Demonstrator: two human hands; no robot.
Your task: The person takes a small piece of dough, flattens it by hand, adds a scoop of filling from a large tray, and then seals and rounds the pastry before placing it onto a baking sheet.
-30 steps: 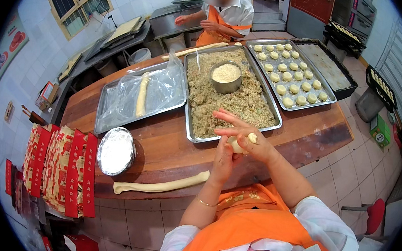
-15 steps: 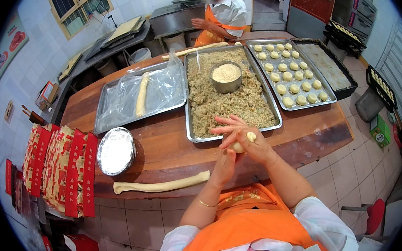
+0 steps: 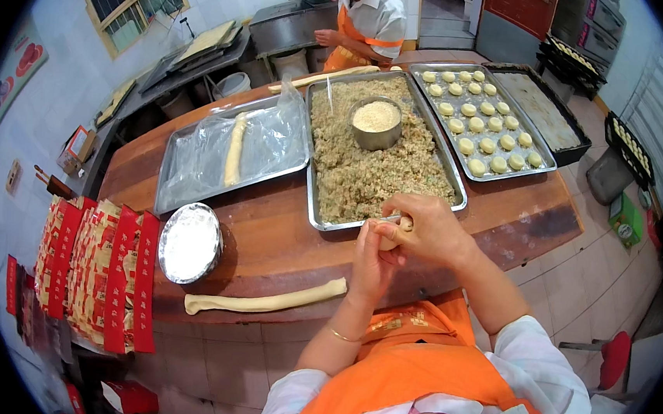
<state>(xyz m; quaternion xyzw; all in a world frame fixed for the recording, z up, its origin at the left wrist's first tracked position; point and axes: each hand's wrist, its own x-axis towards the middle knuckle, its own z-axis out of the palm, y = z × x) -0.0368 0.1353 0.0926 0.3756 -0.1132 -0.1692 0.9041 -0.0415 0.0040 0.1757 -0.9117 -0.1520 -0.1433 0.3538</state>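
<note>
Both my hands meet over the near edge of the large tray (image 3: 316, 220) of crumbly filling (image 3: 380, 181). My left hand (image 3: 374, 263) cups a pale dough ball (image 3: 388, 243) from below, its fingers wrapped round it. Above, my right hand (image 3: 432, 232) is closed at the top of the ball, with a small knob of dough showing between its fingers; much of the ball is hidden. A metal bowl of pale crumbs (image 3: 377, 119) sits in the filling. Left of my forearms, a long dough roll (image 3: 266, 301) lies along the table's near edge.
At the left stand a tray with plastic film (image 3: 185, 184) and a dough strip, a round bowl of white contents (image 3: 190, 242) and stacked red packets (image 3: 100, 274). Round dough pieces fill a tray (image 3: 457, 112) at the right. Across the table stands a person (image 3: 368, 23) in an orange apron.
My right hand has turned, its spread fingers curling in round the top of the dough ball. My left hand stays beneath the ball with its fingers now raised around it.
</note>
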